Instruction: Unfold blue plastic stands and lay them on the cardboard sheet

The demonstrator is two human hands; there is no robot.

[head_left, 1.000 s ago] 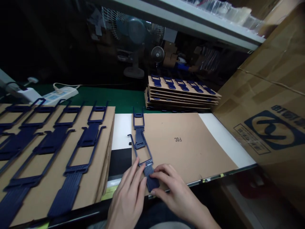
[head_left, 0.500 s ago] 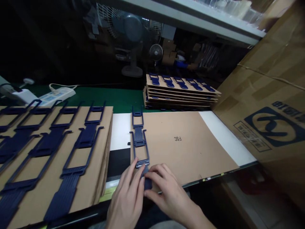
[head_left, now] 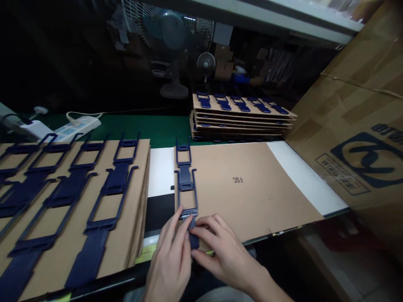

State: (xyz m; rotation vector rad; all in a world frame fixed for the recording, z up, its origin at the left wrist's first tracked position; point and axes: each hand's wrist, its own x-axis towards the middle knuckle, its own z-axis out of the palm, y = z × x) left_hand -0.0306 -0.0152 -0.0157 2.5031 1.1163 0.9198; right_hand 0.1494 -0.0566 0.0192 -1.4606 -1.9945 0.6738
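Two dark blue plastic frames with ribbed tabs lie end to end along the left edge of a cardboard sheet [head_left: 233,201]. The farther frame [head_left: 183,156] lies untouched, its tab reaching between the hooked arms of the nearer frame [head_left: 196,197]. My left hand [head_left: 171,256] is at the left of the nearer frame, fingers pressed on its lower bar and tab. From the right, my right hand [head_left: 222,247] grips that same tab with thumb and fingers. Part of the tab is hidden beneath my fingers.
At left, stacked cardboard [head_left: 132,218] carries several similar blue frames. Behind are a loaded stack of cardboard sheets [head_left: 242,121] and a power strip [head_left: 78,128]. A large carton [head_left: 349,105] stands at right, under a shelf edge [head_left: 283,19]. A fan [head_left: 171,33] stands behind.
The view has shifted slightly. Both hands stay at the nearer frame's tab with almost the same grip; the frames keep their places on the sheet.
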